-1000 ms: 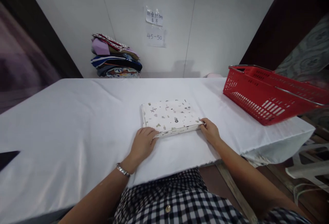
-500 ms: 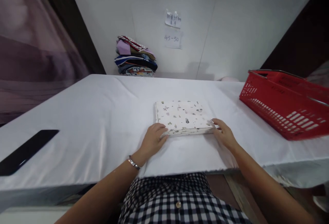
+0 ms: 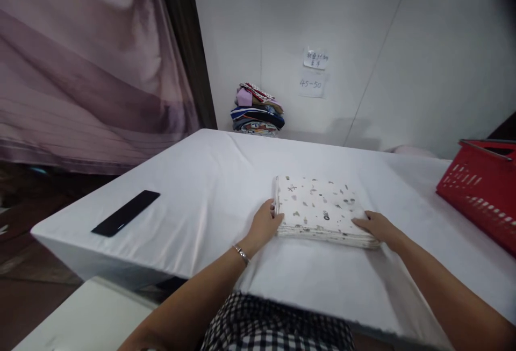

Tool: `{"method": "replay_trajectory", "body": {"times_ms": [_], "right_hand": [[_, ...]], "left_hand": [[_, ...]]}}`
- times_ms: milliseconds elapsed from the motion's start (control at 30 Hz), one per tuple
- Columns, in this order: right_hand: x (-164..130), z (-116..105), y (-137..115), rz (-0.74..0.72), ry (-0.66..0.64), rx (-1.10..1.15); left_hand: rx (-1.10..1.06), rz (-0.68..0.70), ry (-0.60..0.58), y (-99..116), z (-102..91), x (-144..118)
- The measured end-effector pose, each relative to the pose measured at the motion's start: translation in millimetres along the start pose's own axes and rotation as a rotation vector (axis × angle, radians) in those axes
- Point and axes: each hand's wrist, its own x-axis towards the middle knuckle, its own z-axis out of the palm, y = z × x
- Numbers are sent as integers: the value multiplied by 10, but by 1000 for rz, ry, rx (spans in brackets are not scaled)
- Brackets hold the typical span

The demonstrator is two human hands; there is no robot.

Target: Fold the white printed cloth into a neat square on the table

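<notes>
**Hands bracket folded cloth at near edge of table**

Folded cloth [image 3: 320, 208], white with small printed motifs, lies flat on the white-covered table [image 3: 209, 179], close to the person's edge. Layered edges face the camera, so the stack is several folds thick.

Left hand [image 3: 264, 226] cups the near-left corner, fingers curled against the side edge, thumb on the side. Right hand [image 3: 377, 226] rests on the near-right corner, fingers laid flat over the top and front edge. Neither hand is closed around anything; both are half-open, pressing the stack from opposite sides. My read: that keeps the folds squared and stops the layers sliding.

Phone [image 3: 126, 213] lies face-up on the left side of the table, well apart from the cloth. Red basket [image 3: 479, 190] sits at the right edge. Pile of folded clothes [image 3: 258, 110] stands at the far end against the wall, below two paper notes [image 3: 313, 71].
</notes>
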Motion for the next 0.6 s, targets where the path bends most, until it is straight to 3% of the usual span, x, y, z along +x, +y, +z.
{"method": "replay_trajectory", "body": {"times_ms": [100, 200, 267, 400, 500, 600], "right_hand": [[124, -131, 119, 38, 10, 27], [234, -266, 155, 81, 119, -154], [207, -285, 92, 29, 174, -244], [-193, -86, -249, -286, 274, -144], [-624, 190, -575, -546, 112, 62], [-917, 431, -814, -746, -5, 113]], "left_hand": [[-51, -4, -61, 45, 132, -57], [-53, 38, -154, 82, 274, -115], [-60, 47, -165, 87, 326, -143], [-100, 33, -127, 49, 313, -208], [-65, 112, -162, 39, 282, -304], [14, 216, -234, 69, 281, -411]]}}
